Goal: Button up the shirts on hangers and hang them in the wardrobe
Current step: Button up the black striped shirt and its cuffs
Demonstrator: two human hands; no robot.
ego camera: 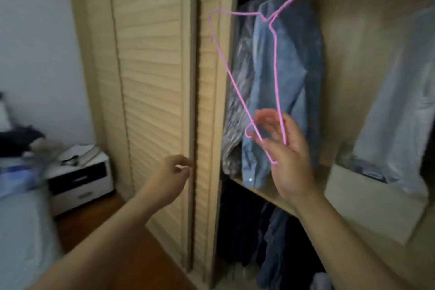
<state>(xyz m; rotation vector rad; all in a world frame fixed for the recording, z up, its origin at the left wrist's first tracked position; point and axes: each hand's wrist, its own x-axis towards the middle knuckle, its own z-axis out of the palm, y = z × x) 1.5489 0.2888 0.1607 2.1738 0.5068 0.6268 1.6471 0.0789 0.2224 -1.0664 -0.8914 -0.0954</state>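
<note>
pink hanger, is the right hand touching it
Touching: the head view shows the pink hanger with its lower wires lying across the fingers of the open right hand.

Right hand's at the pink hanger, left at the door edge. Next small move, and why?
Probably close the right hand round the pink hanger: its fingers are spread, the wire only lies across them, and the hanger is empty and tilted beside the denim shirt. The left hand holds nothing.

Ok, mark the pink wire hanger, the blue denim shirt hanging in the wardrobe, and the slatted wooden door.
Pink wire hanger (275, 70), head view, on its long straight wire.
Blue denim shirt (292, 73), head view, on its front panel.
Slatted wooden wardrobe door (150, 59), head view, on the slats.
</note>
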